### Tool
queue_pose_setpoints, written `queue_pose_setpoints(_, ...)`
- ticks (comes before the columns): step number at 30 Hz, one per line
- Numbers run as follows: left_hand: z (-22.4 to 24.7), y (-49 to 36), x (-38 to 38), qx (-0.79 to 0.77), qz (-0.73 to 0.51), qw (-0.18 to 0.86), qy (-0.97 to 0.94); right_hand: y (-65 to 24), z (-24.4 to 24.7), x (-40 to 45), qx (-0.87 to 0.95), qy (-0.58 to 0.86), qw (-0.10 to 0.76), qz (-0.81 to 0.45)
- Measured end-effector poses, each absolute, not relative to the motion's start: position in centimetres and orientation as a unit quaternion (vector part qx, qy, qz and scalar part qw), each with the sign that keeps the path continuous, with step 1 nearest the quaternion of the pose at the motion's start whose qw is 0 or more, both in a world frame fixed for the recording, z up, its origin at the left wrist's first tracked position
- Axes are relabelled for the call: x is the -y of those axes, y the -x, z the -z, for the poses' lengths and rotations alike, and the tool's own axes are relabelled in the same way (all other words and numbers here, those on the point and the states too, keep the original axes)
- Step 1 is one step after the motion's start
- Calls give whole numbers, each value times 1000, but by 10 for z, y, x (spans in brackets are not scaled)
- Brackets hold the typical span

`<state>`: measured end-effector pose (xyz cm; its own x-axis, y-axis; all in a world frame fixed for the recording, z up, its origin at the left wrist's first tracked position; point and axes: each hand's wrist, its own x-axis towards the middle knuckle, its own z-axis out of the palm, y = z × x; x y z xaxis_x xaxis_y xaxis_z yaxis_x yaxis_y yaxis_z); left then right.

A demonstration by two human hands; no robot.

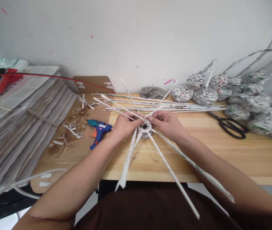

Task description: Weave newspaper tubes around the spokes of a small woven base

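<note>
A small woven ring of rolled newspaper [146, 130] with a dark hole in its middle sits between my hands, just over the table. Long paper spokes [166, 164] fan out from it, several toward me and others toward the wall. My left hand [127, 126] is closed on the ring's far left side, its thumb at the base of the spokes. From the right, my right hand [166, 124] pinches the far right edge between thumb and fingers. The fingertips partly hide the strips there.
Behind lie several thin paper rolls [169, 104] and a grey cloth [154, 92]. Left are a blue glue gun [100, 131], paper scraps [73, 131] and a tied newspaper stack [42, 118]. Right are black scissors [232, 126] and several woven paper balls [205, 95].
</note>
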<state>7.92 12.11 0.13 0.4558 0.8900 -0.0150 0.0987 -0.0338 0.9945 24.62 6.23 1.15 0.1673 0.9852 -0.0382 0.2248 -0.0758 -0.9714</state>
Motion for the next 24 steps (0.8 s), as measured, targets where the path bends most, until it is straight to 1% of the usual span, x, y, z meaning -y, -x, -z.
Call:
queue_pose_setpoints(3, -3, -79, -121, -381, -360, 553, -648, -246, -15, -64, 478, 593, 468, -448)
queue_pose_setpoints(10, 1, -80, -119, -370, -384, 538, -653, -247, -13, -67, 423, 545, 487, -536)
queue_pose_setpoints(13, 1, -80, -118, -353, -383, 520, -677, -248, -13, -67, 395, 543, 498, -549)
queue_pose_setpoints(17, -6, -77, -118, -336, -354, 478, -730, -251, -12, -67, 379, 567, 473, -557)
queue_pose_setpoints(24, -12, -75, -117, -303, -331, 452, -771, -262, -15, -68, 403, 528, 440, -604)
